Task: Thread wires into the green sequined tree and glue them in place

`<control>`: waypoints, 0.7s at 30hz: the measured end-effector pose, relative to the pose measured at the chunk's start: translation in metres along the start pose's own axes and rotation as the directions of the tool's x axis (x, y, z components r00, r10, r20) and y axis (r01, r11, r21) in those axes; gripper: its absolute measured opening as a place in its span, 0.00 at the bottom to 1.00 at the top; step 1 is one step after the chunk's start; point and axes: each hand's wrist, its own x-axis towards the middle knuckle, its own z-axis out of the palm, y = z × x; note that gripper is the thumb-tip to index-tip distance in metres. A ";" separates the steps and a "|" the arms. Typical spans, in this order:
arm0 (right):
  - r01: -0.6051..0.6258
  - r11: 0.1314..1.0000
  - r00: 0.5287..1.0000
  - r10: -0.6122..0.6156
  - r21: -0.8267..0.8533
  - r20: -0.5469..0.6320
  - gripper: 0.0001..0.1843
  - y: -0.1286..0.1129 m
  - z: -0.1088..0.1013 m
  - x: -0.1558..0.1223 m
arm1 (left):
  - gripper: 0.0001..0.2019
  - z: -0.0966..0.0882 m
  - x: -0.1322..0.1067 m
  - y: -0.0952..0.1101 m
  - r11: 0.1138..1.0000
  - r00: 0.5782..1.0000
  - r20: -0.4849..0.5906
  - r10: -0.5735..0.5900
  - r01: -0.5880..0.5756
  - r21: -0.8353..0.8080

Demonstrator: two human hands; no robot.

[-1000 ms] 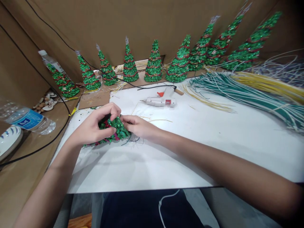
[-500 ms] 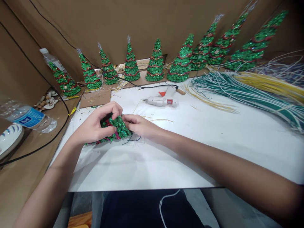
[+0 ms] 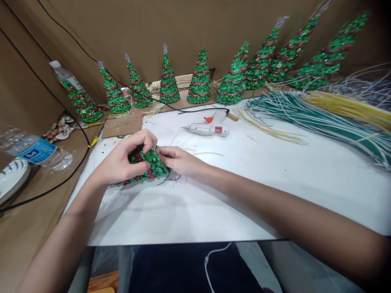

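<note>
A small green sequined cone tree (image 3: 151,165) with red and pink trim lies on its side on the white board (image 3: 232,191). My left hand (image 3: 122,160) is curled over it, thumb and fingers wrapped round its upper part. My right hand (image 3: 179,160) pinches the tree's right edge with closed fingers. Thin dark threads trail from under the tree between the hands.
A white glue gun (image 3: 207,129) with a black cord lies behind the hands. A row of finished green trees (image 3: 200,79) lines the cardboard wall. Green, yellow and white strips (image 3: 320,118) fan across the right. A water bottle (image 3: 36,152) and plate (image 3: 10,179) sit at left.
Both hands stay on the lying tree; the fingers shift only slightly. The view has tilted a little.
</note>
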 end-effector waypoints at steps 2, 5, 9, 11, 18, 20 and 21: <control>-0.011 1.000 1.000 0.011 0.011 0.000 0.07 -0.001 0.000 -0.001 | 0.12 0.000 0.000 0.000 1.000 1.000 0.001 -0.001 0.001 0.002; -0.021 0.999 1.000 0.021 0.024 -0.003 0.08 -0.003 0.001 -0.001 | 0.12 0.000 0.000 0.001 1.000 1.000 0.006 -0.004 0.004 -0.002; -0.016 0.999 1.000 0.016 0.035 -0.003 0.08 -0.002 0.001 -0.001 | 0.12 0.001 0.000 0.001 1.000 1.000 0.004 0.001 -0.001 -0.012; -0.013 0.999 1.000 0.013 0.040 -0.008 0.08 -0.002 0.001 -0.002 | 0.12 0.001 0.000 0.000 1.000 1.000 0.008 0.001 0.000 -0.013; -0.042 0.999 0.999 0.042 0.026 -0.017 0.05 0.002 0.000 -0.002 | 0.09 -0.003 0.000 -0.006 0.992 0.999 0.043 0.001 0.004 -0.126; -0.046 0.999 0.999 0.046 0.014 -0.025 0.06 0.002 0.000 -0.003 | 0.08 -0.003 0.000 -0.006 0.987 0.999 0.043 -0.009 0.015 -0.160; -0.049 0.999 0.998 0.049 0.009 -0.029 0.06 0.001 0.000 -0.003 | 0.08 -0.003 0.000 -0.006 0.985 0.999 0.039 -0.012 0.019 -0.171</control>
